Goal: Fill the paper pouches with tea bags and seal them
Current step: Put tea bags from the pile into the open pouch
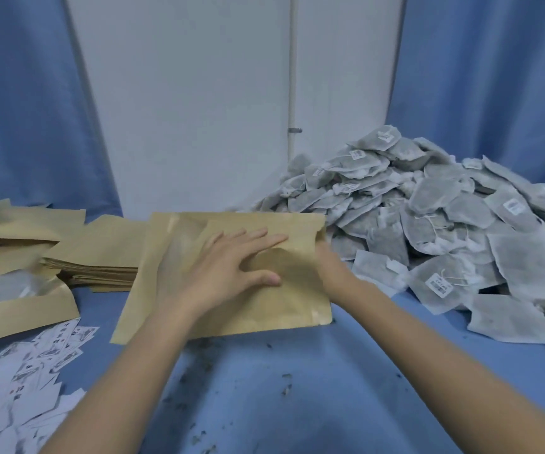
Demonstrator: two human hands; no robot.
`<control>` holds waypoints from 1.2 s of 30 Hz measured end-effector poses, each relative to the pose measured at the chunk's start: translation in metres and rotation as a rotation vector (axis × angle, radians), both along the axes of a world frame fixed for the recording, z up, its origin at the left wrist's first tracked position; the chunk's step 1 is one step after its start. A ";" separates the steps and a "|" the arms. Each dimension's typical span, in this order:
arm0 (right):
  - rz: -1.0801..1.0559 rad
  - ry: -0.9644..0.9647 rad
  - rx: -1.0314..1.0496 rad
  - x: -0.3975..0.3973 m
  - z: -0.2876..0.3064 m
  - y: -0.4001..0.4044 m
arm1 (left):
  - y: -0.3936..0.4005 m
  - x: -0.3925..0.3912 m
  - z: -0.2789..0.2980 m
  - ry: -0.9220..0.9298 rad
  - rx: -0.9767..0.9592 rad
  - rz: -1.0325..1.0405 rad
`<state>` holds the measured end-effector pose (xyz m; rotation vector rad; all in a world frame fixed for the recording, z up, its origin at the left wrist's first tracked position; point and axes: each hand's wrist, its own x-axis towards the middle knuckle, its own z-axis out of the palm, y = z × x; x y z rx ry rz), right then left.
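Observation:
A brown paper pouch (292,304) lies flat on the blue table (313,388) in the middle, its clear window toward the left and its mouth toward the right. My left hand (228,267) presses on top of it with the fingers spread and straight. My right hand (333,268) reaches into the pouch's mouth from the right; its fingers are hidden inside the paper. A big heap of grey-green tea bags (444,224) with strings and small tags lies just right of the pouch.
A stack of empty brown pouches (101,257) sits at the left, with more behind it. A windowed pouch (19,309) lies at the far left. Several loose printed paper slips (19,381) cover the near left corner. Tea crumbs dot the cloth. Blue curtains hang behind.

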<state>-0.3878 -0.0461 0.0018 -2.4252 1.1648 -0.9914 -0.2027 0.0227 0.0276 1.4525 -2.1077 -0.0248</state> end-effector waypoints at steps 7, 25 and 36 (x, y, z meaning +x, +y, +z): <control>-0.620 0.249 0.201 -0.086 -0.052 -0.034 | -0.040 0.000 -0.035 0.273 0.133 0.005; -0.144 -0.258 0.042 -0.089 -0.045 -0.049 | -0.096 -0.044 -0.055 0.092 0.157 0.026; -0.625 0.215 0.075 -0.128 -0.083 -0.098 | -0.124 -0.064 -0.053 0.049 0.179 0.066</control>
